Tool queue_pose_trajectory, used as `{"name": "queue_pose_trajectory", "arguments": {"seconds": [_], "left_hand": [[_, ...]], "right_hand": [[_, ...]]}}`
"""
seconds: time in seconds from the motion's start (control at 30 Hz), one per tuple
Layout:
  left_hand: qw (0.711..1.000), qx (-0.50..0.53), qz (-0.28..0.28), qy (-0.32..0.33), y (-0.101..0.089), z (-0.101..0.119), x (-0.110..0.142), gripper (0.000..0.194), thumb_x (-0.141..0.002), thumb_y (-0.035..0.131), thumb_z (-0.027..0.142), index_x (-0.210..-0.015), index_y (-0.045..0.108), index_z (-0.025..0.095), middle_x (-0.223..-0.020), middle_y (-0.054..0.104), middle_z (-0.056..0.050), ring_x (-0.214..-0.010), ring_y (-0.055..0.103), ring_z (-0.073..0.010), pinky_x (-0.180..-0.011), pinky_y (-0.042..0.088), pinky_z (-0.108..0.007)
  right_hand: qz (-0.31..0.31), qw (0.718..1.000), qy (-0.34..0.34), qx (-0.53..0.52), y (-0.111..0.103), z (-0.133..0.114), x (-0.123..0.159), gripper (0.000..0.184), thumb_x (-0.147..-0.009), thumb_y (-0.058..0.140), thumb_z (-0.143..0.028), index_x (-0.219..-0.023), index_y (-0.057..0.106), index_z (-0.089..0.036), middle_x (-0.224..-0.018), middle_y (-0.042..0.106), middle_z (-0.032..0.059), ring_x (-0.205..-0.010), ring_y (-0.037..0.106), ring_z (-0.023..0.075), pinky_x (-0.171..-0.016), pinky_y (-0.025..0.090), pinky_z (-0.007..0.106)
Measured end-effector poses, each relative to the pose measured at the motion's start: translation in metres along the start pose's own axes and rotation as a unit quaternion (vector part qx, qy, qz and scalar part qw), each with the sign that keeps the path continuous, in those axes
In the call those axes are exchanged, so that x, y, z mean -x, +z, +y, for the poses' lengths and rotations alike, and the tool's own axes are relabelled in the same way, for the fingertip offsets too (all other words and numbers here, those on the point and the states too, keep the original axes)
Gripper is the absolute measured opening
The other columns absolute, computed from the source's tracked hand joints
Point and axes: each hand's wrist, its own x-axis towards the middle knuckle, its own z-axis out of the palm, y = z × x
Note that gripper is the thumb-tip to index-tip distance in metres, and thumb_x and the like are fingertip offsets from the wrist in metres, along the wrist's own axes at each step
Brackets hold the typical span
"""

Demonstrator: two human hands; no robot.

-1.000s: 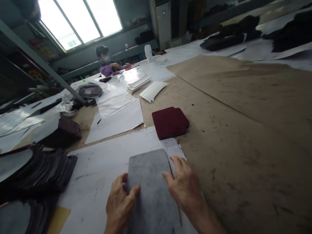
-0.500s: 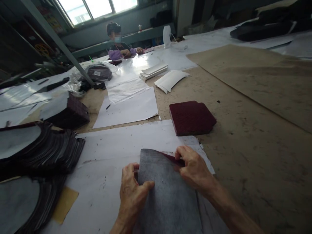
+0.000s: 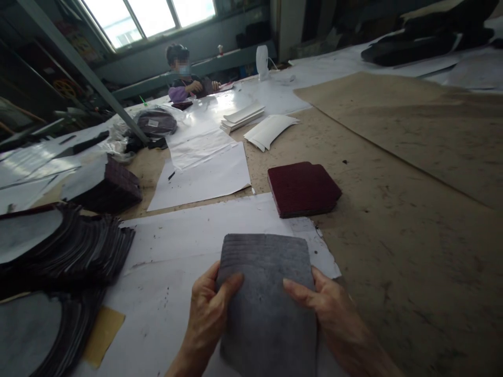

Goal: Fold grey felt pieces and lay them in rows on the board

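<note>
"While the left hand (image 3: 208, 309) and right hand (image 3: 334, 306) are clamping the grey panel (image 3: 267, 319), where is it showing?"

"Over white paper (image 3: 188, 241), toward the table's (image 3: 393, 262) near side; fingertips are hiding, its bottom end running out of view."

Bare left grip (image 3: 209, 309), bare right grip (image 3: 329, 303), bare forearms (image 3: 363, 343)

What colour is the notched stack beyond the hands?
The notched fabric-like stack is dark red, clearest in the head view.
</note>
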Motion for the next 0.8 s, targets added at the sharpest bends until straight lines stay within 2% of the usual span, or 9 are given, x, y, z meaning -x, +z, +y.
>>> {"name": "queue_pose_trajectory", "arguments": {"seconds": [0.1, 0.23, 0.3, 0.37, 0.43, 0.5, 0.6, 0.7, 0.8], "left_hand": [[0.981, -0.107, 0.075, 0.145, 0.004, 0.000, 0.004, 0.021, -0.067, 0.066, 0.028, -0.086, 0.070, 0.020, -0.090, 0.069, -0.003, -0.089, 0.061, -0.0222, -0.082, 0.047, -0.029], [0.997, 0.074, 0.009, -0.023, 0.004, 0.000, -0.006, 0.025, -0.067, 0.066, 0.029, -0.087, 0.067, 0.015, -0.081, 0.070, -0.005, -0.072, 0.063, -0.0193, -0.070, 0.050, -0.029], [0.981, 0.151, -0.046, -0.110, 0.001, 0.001, -0.012, 0.029, -0.070, 0.065, 0.031, -0.092, 0.066, 0.013, -0.079, 0.070, -0.006, -0.066, 0.063, -0.0180, -0.065, 0.050, -0.028], [0.978, 0.138, -0.067, -0.140, -0.002, 0.003, -0.014, 0.030, -0.070, 0.066, 0.031, -0.094, 0.066, 0.013, -0.077, 0.070, -0.007, -0.066, 0.063, -0.0180, -0.062, 0.049, -0.027], [0.994, 0.054, -0.036, -0.086, -0.005, 0.004, -0.011, 0.025, -0.069, 0.067, 0.029, -0.091, 0.069, 0.016, -0.076, 0.070, -0.005, -0.068, 0.063, -0.0179, -0.063, 0.049, -0.025], [0.999, -0.041, 0.016, 0.029, -0.007, 0.002, -0.007, 0.020, -0.068, 0.068, 0.027, -0.086, 0.071, 0.018, -0.084, 0.070, -0.003, -0.080, 0.062, -0.0192, -0.072, 0.048, -0.025], [0.997, -0.018, 0.044, 0.067, -0.007, -0.003, -0.005, 0.017, -0.066, 0.070, 0.025, -0.082, 0.071, 0.020, -0.087, 0.070, -0.002, -0.083, 0.062, -0.0191, -0.077, 0.047, -0.025], [0.983, 0.140, -0.041, -0.115, -0.005, -0.006, -0.011, 0.020, -0.066, 0.069, 0.025, -0.084, 0.069, 0.015, -0.075, 0.070, -0.005, -0.066, 0.063, -0.0178, -0.064, 0.050, -0.026], [0.969, 0.152, -0.067, -0.181, -0.006, -0.008, -0.014, 0.020, -0.064, 0.070, 0.023, -0.081, 0.068, 0.012, -0.070, 0.070, -0.007, -0.062, 0.063, -0.0194, -0.062, 0.050, -0.029]], "right_hand": [[0.064, 0.974, -0.182, 0.120, 0.003, 0.020, 0.014, 0.021, -0.078, 0.054, -0.021, -0.096, 0.064, -0.019, -0.081, 0.071, 0.0049, -0.070, 0.067, 0.0214, -0.061, 0.056, 0.030], [0.120, 0.912, -0.356, 0.161, 0.006, 0.030, 0.024, 0.030, -0.076, 0.048, -0.013, -0.095, 0.067, -0.027, -0.095, 0.069, 0.0011, -0.088, 0.065, 0.0198, -0.081, 0.051, 0.030], [0.127, 0.947, -0.261, 0.140, 0.004, 0.021, 0.021, 0.025, -0.076, 0.052, -0.017, -0.092, 0.067, -0.027, -0.087, 0.070, -0.0007, -0.080, 0.066, 0.0197, -0.074, 0.053, 0.029], [0.052, 0.997, -0.039, 0.031, 0.001, 0.008, 0.015, 0.022, -0.073, 0.057, -0.026, -0.093, 0.066, -0.023, -0.079, 0.070, 0.0002, -0.070, 0.066, 0.0217, -0.062, 0.055, 0.030], [-0.078, 0.981, 0.129, -0.118, -0.001, -0.003, 0.010, 0.034, -0.070, 0.059, -0.030, -0.101, 0.063, -0.017, -0.079, 0.070, 0.0044, -0.067, 0.066, 0.0248, -0.056, 0.055, 0.033], [-0.118, 0.968, 0.155, -0.158, -0.002, -0.004, 0.008, 0.038, -0.070, 0.058, -0.029, -0.105, 0.061, -0.015, -0.083, 0.070, 0.0076, -0.071, 0.066, 0.0267, -0.058, 0.055, 0.036], [0.013, 0.995, -0.092, 0.034, 0.003, 0.010, 0.013, 0.027, -0.073, 0.055, -0.019, -0.098, 0.065, -0.022, -0.088, 0.070, 0.0040, -0.079, 0.066, 0.0244, -0.071, 0.054, 0.034], [0.075, 0.898, -0.377, 0.216, 0.006, 0.024, 0.015, 0.039, -0.072, 0.048, -0.005, -0.100, 0.065, -0.026, -0.095, 0.069, 0.0010, -0.089, 0.064, 0.0198, -0.082, 0.051, 0.029], [0.087, 0.937, -0.280, 0.192, 0.006, 0.022, 0.008, 0.034, -0.071, 0.052, -0.011, -0.099, 0.065, -0.025, -0.094, 0.070, 0.0018, -0.085, 0.065, 0.0190, -0.078, 0.053, 0.029]]}}
